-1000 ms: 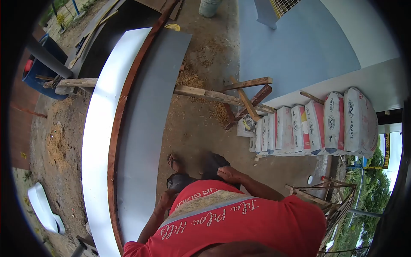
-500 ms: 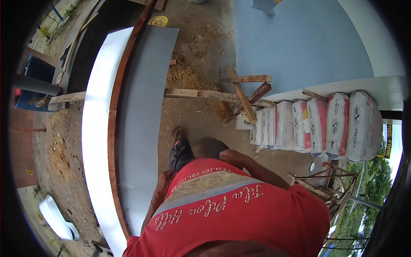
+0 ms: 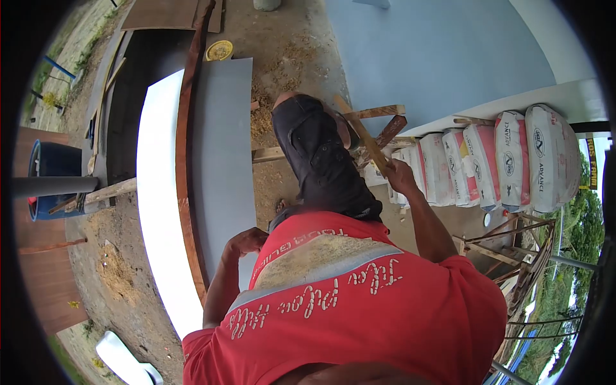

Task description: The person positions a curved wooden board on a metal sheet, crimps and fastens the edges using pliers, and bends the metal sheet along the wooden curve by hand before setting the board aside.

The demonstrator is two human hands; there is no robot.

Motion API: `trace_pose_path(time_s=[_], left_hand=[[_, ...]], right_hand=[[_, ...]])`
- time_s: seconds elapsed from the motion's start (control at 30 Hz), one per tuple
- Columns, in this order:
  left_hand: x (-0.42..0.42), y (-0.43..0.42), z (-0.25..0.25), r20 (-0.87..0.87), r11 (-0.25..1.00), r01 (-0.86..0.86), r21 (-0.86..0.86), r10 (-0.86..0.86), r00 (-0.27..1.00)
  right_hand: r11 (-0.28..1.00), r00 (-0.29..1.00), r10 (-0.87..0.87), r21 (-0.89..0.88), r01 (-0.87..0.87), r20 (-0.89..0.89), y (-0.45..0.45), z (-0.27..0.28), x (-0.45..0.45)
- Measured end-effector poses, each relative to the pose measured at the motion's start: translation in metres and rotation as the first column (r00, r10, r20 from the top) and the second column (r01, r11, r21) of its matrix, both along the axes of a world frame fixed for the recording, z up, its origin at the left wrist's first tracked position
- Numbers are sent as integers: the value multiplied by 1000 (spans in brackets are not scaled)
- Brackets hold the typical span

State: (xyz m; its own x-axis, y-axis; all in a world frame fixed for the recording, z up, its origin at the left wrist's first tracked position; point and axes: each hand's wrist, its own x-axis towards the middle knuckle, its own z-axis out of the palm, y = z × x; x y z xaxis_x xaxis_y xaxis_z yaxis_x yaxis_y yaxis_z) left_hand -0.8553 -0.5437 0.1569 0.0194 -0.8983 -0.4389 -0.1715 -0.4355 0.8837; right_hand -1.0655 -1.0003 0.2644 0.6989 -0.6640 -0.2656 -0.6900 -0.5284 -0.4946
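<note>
My right hand [image 3: 400, 177] is closed around the near end of a slanted wooden slat [image 3: 364, 136], part of a sawhorse-like wooden support. My left hand [image 3: 249, 242] hangs beside my waist, loosely bent, with nothing visible in it; its fingertips are partly hidden. Close to it lies a long panel with a grey face [image 3: 223, 154] and a bright white face [image 3: 158, 154]. A reddish-brown timber strip [image 3: 186, 144] runs lengthwise on the panel. My raised leg in dark shorts [image 3: 324, 154] crosses above a wooden beam [image 3: 266, 154].
Cement bags [image 3: 511, 160] line the wall on the right. Wood shavings [image 3: 261, 122] litter the ground beyond the panel. A yellow bucket [image 3: 219, 51] stands at the panel's far end. A blue barrel [image 3: 56, 176] is on the left, and a wooden frame [image 3: 507, 247] is at the lower right.
My right hand has moved from my thigh to the slat and gripped it. One leg has lifted forward over the beam. My left hand has moved slightly up, away from my shorts.
</note>
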Motion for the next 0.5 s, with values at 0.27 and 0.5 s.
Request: trace_pose_path(time_s=[0.27, 0.5], left_hand=[[-8, 27, -60, -137, 517, -812, 273, 856, 499], [52, -17, -37, 184, 582, -807, 100, 786, 590]], right_hand=[[887, 878, 462, 77, -456, -124, -33, -57, 113], [858, 861, 509, 86, -507, -6, -140, -14, 336]])
